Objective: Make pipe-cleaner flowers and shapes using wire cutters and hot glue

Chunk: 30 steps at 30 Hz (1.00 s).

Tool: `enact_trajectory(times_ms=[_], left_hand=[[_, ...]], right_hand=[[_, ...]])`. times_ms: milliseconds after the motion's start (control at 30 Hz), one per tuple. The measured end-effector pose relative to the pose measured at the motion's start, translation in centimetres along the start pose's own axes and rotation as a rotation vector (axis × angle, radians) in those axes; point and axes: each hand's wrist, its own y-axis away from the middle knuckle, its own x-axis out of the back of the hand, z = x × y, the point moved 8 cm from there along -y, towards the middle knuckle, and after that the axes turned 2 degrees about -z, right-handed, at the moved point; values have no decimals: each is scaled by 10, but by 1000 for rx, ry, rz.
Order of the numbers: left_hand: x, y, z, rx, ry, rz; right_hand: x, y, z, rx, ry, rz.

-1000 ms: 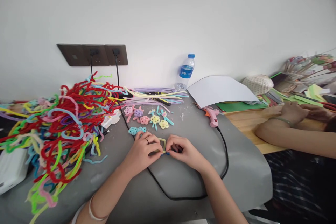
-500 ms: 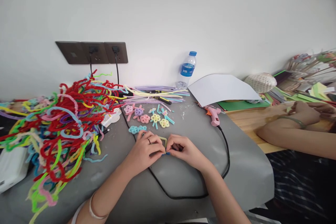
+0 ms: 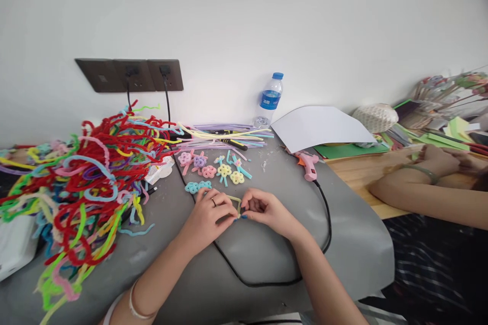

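Note:
Between my two hands is a pale yellow pipe cleaner point(image 3: 239, 203), bent with a corner at its far side. My left hand point(image 3: 213, 216) is closed on it, thumb and index finger pinched near its close end; the other fingers are curled. My right hand point(image 3: 265, 210) pinches the same piece, thumb against index finger, right beside the left fingertips. The exact ends are hidden by the fingers. Just beyond my hands lie small pipe-cleaner flowers: blue ones point(image 3: 198, 186), a pink one point(image 3: 208, 171) and yellow ones point(image 3: 237, 177), among several others.
A tangled heap of colourful pipe cleaners point(image 3: 95, 177) covers the left side. Straight pipe cleaners point(image 3: 213, 134) lie at the back near a water bottle point(image 3: 269, 100). A pink glue gun point(image 3: 308, 165) trails a black cord point(image 3: 263, 284). At right are white paper point(image 3: 324, 127) and another person's arm point(image 3: 427, 195).
The view has shifted slightly. My right fingertips have moved a little apart from the left ones, and more of the bent yellow pipe cleaner shows.

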Motion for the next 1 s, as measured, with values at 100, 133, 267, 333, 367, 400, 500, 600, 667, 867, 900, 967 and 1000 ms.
enact_trajectory(times_ms=[100, 133, 267, 333, 367, 400, 500, 600, 667, 867, 900, 967, 1000], left_hand=[[1, 0, -3, 22, -23, 26], [1, 0, -3, 27, -30, 26], [-2, 1, -4, 30, -44, 4], [-4, 1, -5, 39, -42, -11], [-5, 1, -6, 47, -36, -18], [-6, 2, -7, 54, -23, -23], [-7, 2, -10, 60, 44, -25], [-7, 2, -13, 65, 96, -5], [-5, 3, -15, 71, 113, 18], [-4, 5, -19, 86, 161, 31], [-4, 6, -20, 91, 167, 35], [-3, 6, -21, 102, 160, 41], [-3, 7, -21, 105, 150, 42]], right_hand=[[7, 0, -3, 44, 47, 128], [8, 0, -4, 55, 69, 162], [6, -2, -3, 47, 122, 184], [5, -3, -2, 42, 136, 177], [5, -3, -2, 42, 141, 178], [5, -3, -3, 45, 144, 178], [2, -1, -6, 74, 150, 148], [-3, 2, -9, 112, 176, 108], [-3, 4, -10, 122, 181, 111], [1, 5, -9, 113, 139, 166], [1, 5, -9, 110, 131, 171], [3, 4, -8, 105, 114, 186], [4, 4, -7, 105, 106, 192]])
